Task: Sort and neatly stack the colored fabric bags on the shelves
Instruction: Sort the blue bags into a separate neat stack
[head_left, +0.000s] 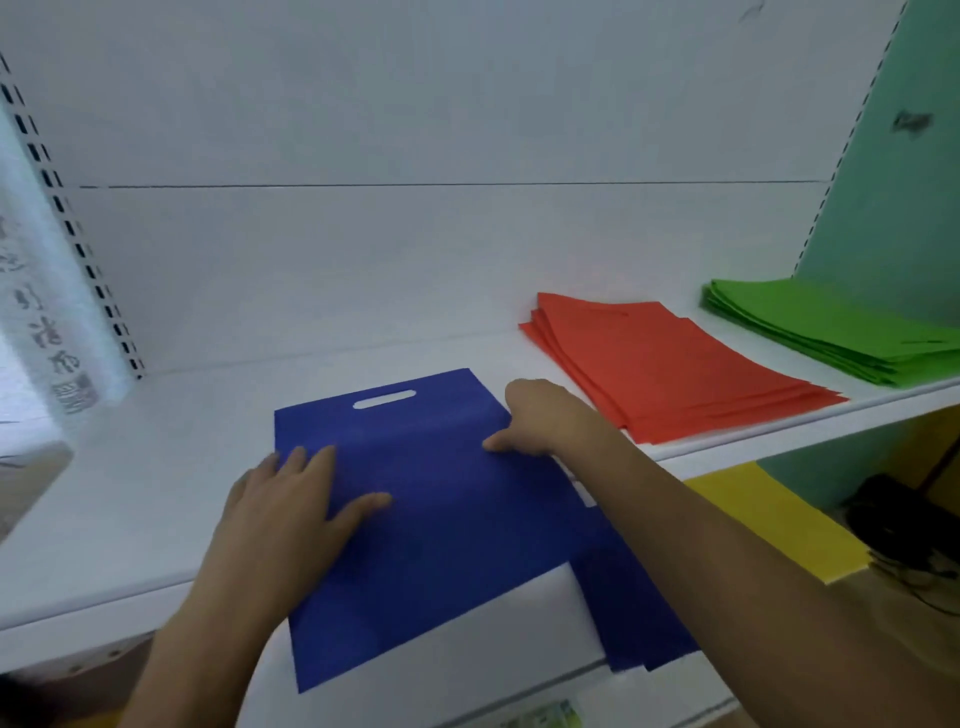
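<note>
White shelving fills our view, a flat white shelf (156, 467) running left to right before a pale back panel. Our left hand (291, 514) lies flat with fingers straight on the left part of a blue bag (441, 509). Our right hand (540, 421) rests at the bag's right edge, fingers bent down over it; we cannot tell if it pinches the fabric. This bag lies directly under both hands, its long axis running away from us, handle slot at the far end, near end overhanging the shelf lip. More blue fabric shows beneath, skewed rightward. Further right sit an orange stack (675, 369), then a green stack (831, 322).
</note>
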